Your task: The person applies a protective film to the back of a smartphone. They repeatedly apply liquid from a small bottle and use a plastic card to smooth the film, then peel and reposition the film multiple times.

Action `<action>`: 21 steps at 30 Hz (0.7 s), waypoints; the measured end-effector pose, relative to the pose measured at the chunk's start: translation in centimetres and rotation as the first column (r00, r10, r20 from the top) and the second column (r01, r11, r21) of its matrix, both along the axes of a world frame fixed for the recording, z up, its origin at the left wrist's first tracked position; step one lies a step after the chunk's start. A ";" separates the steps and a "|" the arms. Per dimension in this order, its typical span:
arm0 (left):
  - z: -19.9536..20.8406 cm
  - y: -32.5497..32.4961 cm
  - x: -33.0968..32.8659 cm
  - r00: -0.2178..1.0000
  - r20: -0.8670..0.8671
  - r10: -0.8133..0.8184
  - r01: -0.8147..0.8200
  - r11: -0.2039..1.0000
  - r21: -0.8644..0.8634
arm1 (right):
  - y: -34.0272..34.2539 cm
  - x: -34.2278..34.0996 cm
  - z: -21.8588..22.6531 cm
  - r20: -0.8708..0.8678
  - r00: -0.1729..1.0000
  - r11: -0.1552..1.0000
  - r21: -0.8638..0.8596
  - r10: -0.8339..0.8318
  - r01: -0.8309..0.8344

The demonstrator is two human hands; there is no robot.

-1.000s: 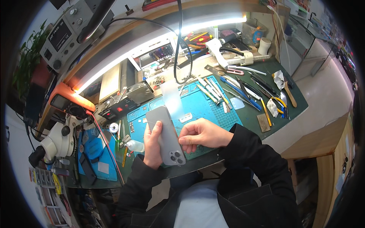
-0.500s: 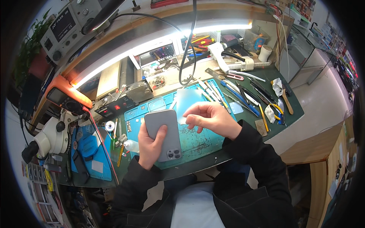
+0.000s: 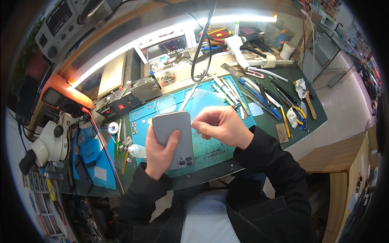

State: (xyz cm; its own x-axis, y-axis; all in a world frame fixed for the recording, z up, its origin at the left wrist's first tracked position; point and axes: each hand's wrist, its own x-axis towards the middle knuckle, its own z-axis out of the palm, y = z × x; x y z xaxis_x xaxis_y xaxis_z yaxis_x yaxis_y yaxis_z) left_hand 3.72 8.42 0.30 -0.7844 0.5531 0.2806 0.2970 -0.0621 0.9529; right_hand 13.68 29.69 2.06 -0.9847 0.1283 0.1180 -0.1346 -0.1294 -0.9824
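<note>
The left hand (image 3: 160, 152) is wrapped around a grey phone (image 3: 173, 137), thumb across its back and fingers behind, holding it just above the blue mat (image 3: 210, 148) near the front edge of the table (image 3: 283, 81). The phone's long axis runs roughly from the person toward the table's back edge, with the camera cluster at the near end, back face up. The right hand (image 3: 222, 126) is just beside the phone's right edge, fingers curled and pinched on a thin clear film (image 3: 204, 101) that rises from the fingertips toward the back edge, away from the phone; the right hand is the nearer one to it. The phone looks smooth, matte and rigid with rounded corners; the film is glossy, see-through and flexible. The mat is rubbery, with moulded compartments. A clear rounded case (image 3: 165, 104) lies at the mat's far left corner.
</note>
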 end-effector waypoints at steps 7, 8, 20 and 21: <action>0.0 0.2 0.0 1.000 0.015 -0.009 0.008 1.000 0.022 | 0.5 0.1 0.5 0.035 0.999 0.993 0.117 0.022 -0.026; -0.1 0.2 0.0 1.000 0.016 -0.010 0.009 1.000 0.021 | 0.5 0.1 0.6 0.031 0.999 0.990 0.137 0.018 -0.022; 0.0 0.2 -0.3 0.999 0.040 -0.023 0.021 0.999 0.031 | 0.7 0.0 -0.1 -0.030 0.999 0.967 0.252 0.026 -0.018; 0.0 0.1 -0.3 0.999 0.034 -0.025 0.024 0.999 0.035 | 0.7 0.0 -0.1 -0.015 0.999 0.970 0.241 0.038 -0.033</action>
